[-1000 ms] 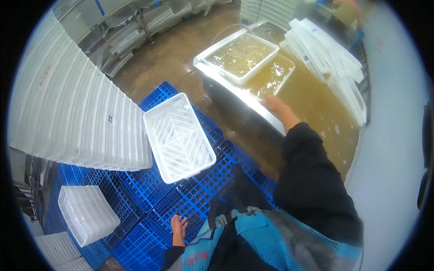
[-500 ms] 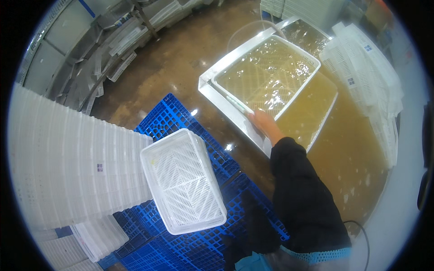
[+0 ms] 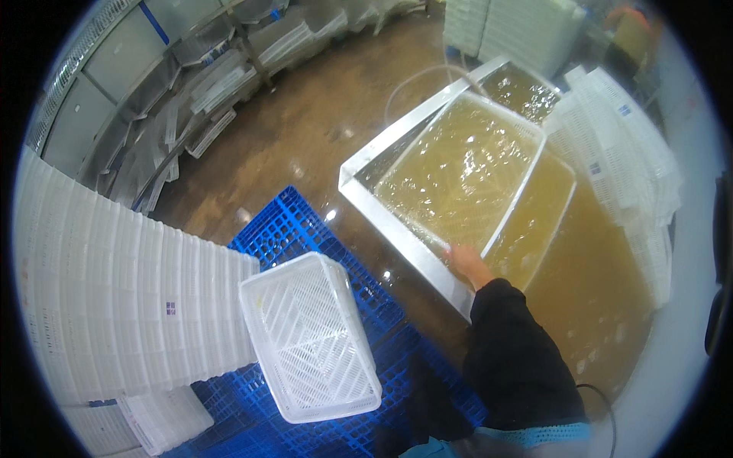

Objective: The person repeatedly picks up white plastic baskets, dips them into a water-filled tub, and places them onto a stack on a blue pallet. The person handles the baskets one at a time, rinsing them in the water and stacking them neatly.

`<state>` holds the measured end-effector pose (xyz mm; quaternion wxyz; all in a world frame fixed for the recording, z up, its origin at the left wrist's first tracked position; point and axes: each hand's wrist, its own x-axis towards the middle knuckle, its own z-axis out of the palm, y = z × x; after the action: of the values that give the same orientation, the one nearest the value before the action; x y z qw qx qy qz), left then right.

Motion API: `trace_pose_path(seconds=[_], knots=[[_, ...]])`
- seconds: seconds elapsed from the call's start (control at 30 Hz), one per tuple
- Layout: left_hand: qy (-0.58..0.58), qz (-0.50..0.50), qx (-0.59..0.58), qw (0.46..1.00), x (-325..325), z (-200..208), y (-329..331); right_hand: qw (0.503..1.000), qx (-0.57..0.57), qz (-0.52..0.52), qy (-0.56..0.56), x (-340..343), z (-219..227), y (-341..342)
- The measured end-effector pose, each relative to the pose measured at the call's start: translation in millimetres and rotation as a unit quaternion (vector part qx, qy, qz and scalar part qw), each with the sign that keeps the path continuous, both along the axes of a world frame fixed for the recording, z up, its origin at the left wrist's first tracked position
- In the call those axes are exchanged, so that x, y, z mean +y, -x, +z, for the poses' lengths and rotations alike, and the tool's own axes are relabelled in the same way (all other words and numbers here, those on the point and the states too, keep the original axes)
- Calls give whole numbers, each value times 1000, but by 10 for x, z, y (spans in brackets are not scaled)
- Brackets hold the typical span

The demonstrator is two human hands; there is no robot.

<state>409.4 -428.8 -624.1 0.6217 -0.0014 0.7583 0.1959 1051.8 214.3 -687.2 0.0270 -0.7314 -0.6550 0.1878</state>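
My right hand [image 3: 469, 265] reaches in from the lower right in a black sleeve. Its fingers are closed round the near corner of a white plastic basket [image 3: 513, 200]. That basket lies tilted in murky, yellowish water, its left side mostly under the surface. The water fills a tank with a pale metal rim [image 3: 405, 243]. Another submerged basket edge [image 3: 551, 227] shows just to the right of the held one. My left hand is out of view.
White slotted baskets [image 3: 309, 343] stand on a blue plastic pallet [image 3: 286, 217], beside a tall basket stack [image 3: 137, 282] at left. More white baskets [image 3: 611, 130] lean along the tank's right side. A hose [image 3: 412, 76] curves behind the tank. The brown floor [image 3: 252, 164] is wet.
The held basket has sunk lower on its left side, and water now covers more of its rim. My right hand appears lower in the picture. The whole view has shifted slightly.
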Motion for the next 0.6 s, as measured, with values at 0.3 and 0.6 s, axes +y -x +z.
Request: trace_pose_path(seconds=[0.3, 0.6], knots=[[-94, -25, -88, 991, 922, -127, 73, 995, -77, 53, 22, -68, 2215, -477], [-171, -85, -37, 981, 1299, 98, 9, 981, -145, 16, -131, 346, 4242, -858]])
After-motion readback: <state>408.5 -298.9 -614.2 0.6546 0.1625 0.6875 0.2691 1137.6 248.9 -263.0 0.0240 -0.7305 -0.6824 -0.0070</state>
